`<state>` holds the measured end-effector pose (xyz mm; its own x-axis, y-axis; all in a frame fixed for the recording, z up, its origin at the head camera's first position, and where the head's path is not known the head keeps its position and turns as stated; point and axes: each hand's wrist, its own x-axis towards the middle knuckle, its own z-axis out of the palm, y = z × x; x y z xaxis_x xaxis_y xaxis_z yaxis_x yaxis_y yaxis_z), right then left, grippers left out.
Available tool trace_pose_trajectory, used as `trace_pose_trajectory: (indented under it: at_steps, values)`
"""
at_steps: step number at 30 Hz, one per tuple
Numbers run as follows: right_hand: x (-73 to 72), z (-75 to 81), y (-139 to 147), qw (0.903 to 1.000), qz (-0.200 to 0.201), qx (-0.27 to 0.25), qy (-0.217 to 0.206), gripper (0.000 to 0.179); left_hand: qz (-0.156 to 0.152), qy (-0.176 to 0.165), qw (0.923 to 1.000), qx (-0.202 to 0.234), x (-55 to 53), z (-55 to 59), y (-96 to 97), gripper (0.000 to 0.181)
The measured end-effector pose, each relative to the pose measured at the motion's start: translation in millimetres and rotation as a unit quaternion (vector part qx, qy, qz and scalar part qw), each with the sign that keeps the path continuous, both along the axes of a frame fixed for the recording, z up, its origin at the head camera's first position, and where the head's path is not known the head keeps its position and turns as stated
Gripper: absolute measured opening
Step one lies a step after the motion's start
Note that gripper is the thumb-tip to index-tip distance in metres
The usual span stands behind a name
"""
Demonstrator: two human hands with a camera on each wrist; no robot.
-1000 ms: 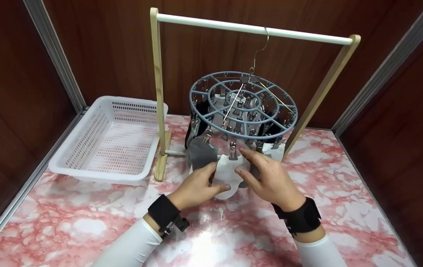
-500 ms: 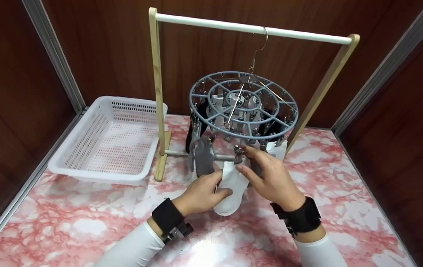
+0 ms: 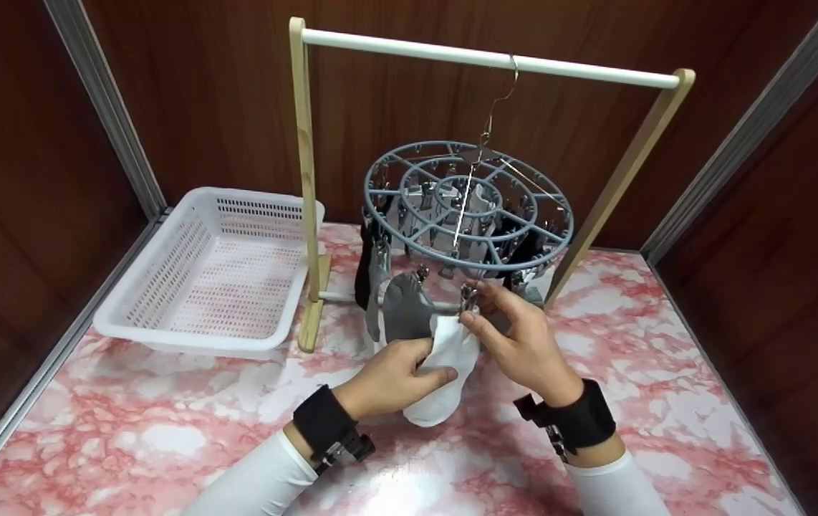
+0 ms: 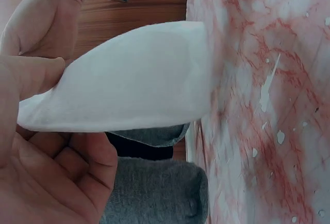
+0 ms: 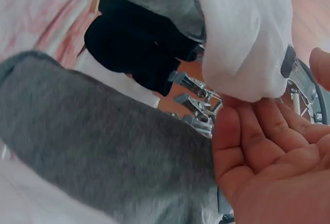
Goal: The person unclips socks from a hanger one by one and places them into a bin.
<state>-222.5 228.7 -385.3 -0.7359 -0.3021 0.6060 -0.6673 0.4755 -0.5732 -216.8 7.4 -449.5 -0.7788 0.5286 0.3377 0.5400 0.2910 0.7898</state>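
Observation:
My left hand pinches a white sock between thumb and fingers. The sock slants down toward the table, toe end lowest, and fills the middle of the left wrist view. At its upper edge, the fingertips of my right hand hold a metal clip hanging from the round sock hanger. The right wrist view has the clip's dark pad on the white sock, with curled fingers below it and the thumb at the frame's edge. A grey sock hangs close behind my left hand.
Black socks and other socks hang around the hanger from several clips. The hanger hooks over the white bar of a wooden-legged stand. A white perforated basket sits left of the stand on the red-and-white marbled table.
The white sock now slants, its toe end lower and further left. The clip has shifted slightly right, my right fingertips have closed in on it, and the hanger has turned a little.

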Motion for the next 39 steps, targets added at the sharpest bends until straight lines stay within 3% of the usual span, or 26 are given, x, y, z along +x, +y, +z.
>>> trace_pose_trajectory:
  at_steps: [5, 13, 17, 22, 26, 33, 39]
  values:
    - [0.4, 1.5, -1.4, 0.9939, 0.042, -0.076, -0.068, 0.037, -0.007, -0.011, 0.9998, 0.017, 0.6, 0.5, 0.3, 0.018]
    - [0.6, 2.3, -0.8, 0.9687, 0.096, -0.185, -0.136, 0.026, -0.011, -0.007, 0.9995, 0.028, 0.0, 0.1, 1.7, 0.018]
    - [0.9, 3.3, 0.1, 0.9569, 0.102, -0.225, -0.153, 0.020, -0.014, -0.011, 0.9995, 0.028, -0.5, 1.0, 1.0, 0.019]
    - [0.9, 4.6, 1.2, 0.9519, 0.086, -0.255, -0.147, 0.019, -0.014, -0.021, 0.9993, 0.028, -1.2, 2.1, -1.2, 0.020]
    - [1.3, 5.5, 1.1, 0.9508, 0.079, -0.266, -0.138, 0.018, -0.024, -0.028, 0.9989, 0.029, -1.2, 4.3, -3.5, 0.020]
    - [2.2, 4.5, 2.2, 0.9653, 0.046, -0.238, -0.098, 0.014, -0.044, -0.038, 0.9982, 0.017, -0.2, 8.3, -7.1, 0.017]
    - [2.1, 3.9, 2.7, 0.9667, 0.042, -0.237, -0.088, 0.015, -0.054, -0.059, 0.9967, 0.013, 0.6, 10.8, -10.7, 0.021]
